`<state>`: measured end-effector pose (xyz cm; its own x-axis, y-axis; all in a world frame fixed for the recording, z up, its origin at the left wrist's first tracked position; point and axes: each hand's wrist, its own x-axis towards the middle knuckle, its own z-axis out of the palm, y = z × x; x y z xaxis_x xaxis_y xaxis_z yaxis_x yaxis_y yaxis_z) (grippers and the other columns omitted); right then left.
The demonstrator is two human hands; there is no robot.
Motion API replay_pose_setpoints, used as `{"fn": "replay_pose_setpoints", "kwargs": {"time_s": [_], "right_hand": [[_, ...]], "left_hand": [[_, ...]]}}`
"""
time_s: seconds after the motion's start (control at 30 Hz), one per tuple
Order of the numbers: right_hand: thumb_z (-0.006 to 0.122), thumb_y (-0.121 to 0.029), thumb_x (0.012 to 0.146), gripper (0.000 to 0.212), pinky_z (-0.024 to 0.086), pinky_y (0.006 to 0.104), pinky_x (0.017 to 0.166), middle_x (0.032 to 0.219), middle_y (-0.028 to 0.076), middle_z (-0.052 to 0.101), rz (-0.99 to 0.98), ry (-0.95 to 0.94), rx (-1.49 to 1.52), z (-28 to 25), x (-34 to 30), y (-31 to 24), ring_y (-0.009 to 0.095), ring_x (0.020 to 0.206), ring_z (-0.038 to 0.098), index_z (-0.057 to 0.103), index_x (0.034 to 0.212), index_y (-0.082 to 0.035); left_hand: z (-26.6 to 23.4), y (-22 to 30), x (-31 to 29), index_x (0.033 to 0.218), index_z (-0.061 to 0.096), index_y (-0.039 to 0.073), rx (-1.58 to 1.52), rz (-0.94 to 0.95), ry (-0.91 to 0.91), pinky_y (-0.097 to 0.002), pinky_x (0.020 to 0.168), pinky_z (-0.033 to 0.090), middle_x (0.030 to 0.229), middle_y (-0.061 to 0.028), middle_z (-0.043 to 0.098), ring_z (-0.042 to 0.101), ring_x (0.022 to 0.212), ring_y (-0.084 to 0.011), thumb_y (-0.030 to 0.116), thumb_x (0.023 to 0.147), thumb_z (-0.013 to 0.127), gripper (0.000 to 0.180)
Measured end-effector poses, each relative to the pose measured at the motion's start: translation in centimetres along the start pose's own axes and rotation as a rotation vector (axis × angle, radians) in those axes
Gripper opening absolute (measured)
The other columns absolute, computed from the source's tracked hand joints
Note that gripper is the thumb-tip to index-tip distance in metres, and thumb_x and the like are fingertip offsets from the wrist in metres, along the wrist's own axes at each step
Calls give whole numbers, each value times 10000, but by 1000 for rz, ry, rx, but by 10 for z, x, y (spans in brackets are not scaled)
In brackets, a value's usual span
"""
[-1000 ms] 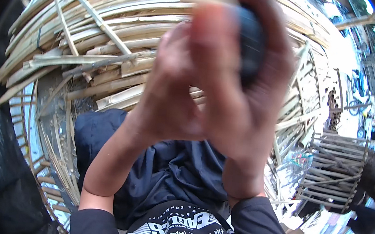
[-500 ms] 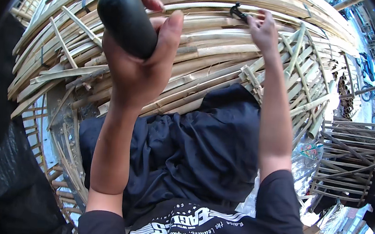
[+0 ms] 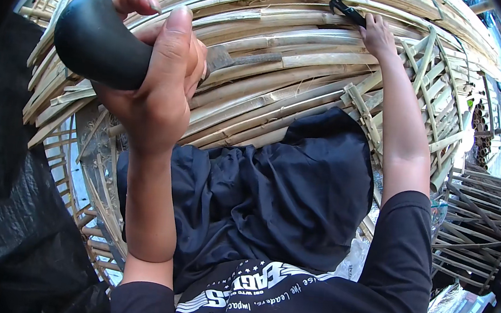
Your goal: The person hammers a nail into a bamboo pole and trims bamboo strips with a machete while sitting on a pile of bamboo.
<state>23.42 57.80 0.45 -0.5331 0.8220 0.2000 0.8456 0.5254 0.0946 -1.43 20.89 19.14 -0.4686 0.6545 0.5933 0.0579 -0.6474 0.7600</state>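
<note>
My left hand [image 3: 165, 68] is raised close to view, its fingers wrapped round a machete-like tool with a thick, curved black handle [image 3: 101, 40]. Part of a flat grey blade [image 3: 216, 60] shows beyond my knuckles; the rest is hidden. Farther off on the right, my right hand [image 3: 378, 35] grips the end of a small black claw hammer [image 3: 346, 11], its head pointing away to the left. The hammer is over the pile of split bamboo strips [image 3: 311, 41], which are pale and lie roughly side by side.
Dark cloth [image 3: 259, 188] covers my lap, right up against the bamboo. A black sheet [image 3: 22, 181] hangs on the left. Crossed bamboo slats [image 3: 432, 84] lie on the right, with a bamboo rack [image 3: 475, 223] beyond them. Strips stick out toward the left edge.
My left hand has turned, so the black handle tips left and the blade comes into view. In the picture the scene has shifted right; my right hand now reaches the hammer's handle end.
</note>
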Motion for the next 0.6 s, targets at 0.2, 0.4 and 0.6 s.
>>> {"fn": "replay_pose_setpoints", "kwargs": {"time_s": [0.2, 0.4, 0.6], "right_hand": [[517, -299, 1006, 292, 441, 600, 902, 1153, 219, 640, 91, 54, 222, 7, -3, -9, 451, 1099, 597, 489, 1163, -54], [535, -371, 1010, 377, 492, 494, 743, 902, 255, 662, 266, 125, 714, -34, -28, -34, 431, 833, 637, 551, 972, 5], [634, -272, 990, 237, 361, 226, 484, 666, -37, 494, 147, -36, 1269, -187, -128, -104, 46, 539, 452, 577, 998, -42]], "left_hand": [[0, -1, -4, 1199, 382, 31, -48, -22, 19, -194, 423, 313, 574, 31, 499, 430, 453, -24, -54, 956, 557, 312], [-8, -6, -7, 1089, 493, 13, 37, 12, 9, -184, 454, 356, 593, 30, 541, 470, 482, -18, -27, 930, 609, 201], [17, -2, -8, 939, 621, 44, 206, -50, -63, -215, 470, 454, 570, 18, 607, 599, 498, -69, 88, 890, 713, 113]]}}
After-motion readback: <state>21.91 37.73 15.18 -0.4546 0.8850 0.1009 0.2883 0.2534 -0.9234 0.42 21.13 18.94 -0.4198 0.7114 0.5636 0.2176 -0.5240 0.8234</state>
